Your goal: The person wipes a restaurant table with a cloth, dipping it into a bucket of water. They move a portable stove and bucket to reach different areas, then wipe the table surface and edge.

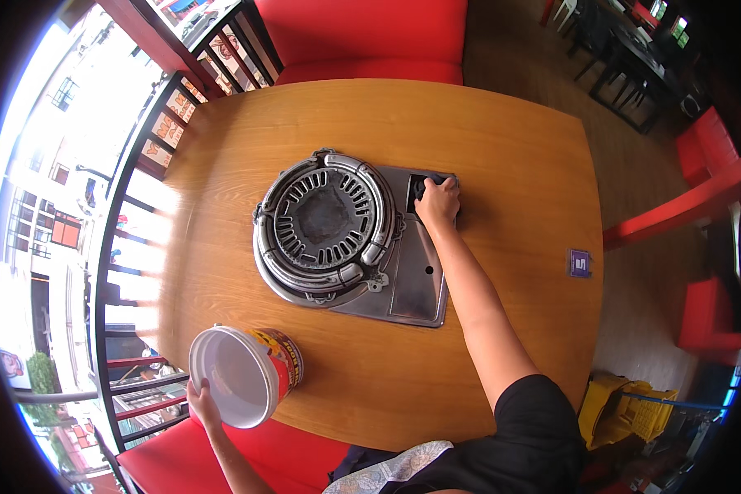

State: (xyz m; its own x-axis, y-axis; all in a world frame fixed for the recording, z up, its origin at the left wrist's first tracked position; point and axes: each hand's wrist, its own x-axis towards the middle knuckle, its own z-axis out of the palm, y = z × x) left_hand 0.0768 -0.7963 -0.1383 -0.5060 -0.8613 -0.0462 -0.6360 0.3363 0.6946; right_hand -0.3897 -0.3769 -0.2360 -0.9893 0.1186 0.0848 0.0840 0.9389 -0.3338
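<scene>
A tabletop gas stove (420, 284) with a metal body sits mid-table. On its burner rests a round, slotted metal grill plate (321, 216) with a raised segmented rim. My right hand (439, 200) reaches to the stove's far right corner. Its fingers curl over a dark object (419, 187) beside a rectangular opening; the hand covers most of it, so I cannot tell what it is. Nearer to me, a white plastic bucket (241, 376) with a printed label tilts its mouth towards me. My left hand (202, 401) grips its rim. No contents show inside.
The wooden table (519, 167) has a small purple sign (579, 263) at its right edge. Red bench seats (364, 37) stand at the far and near sides. A railing (108, 272) borders the left. A yellow mop bucket (617, 410) stands on the floor at right.
</scene>
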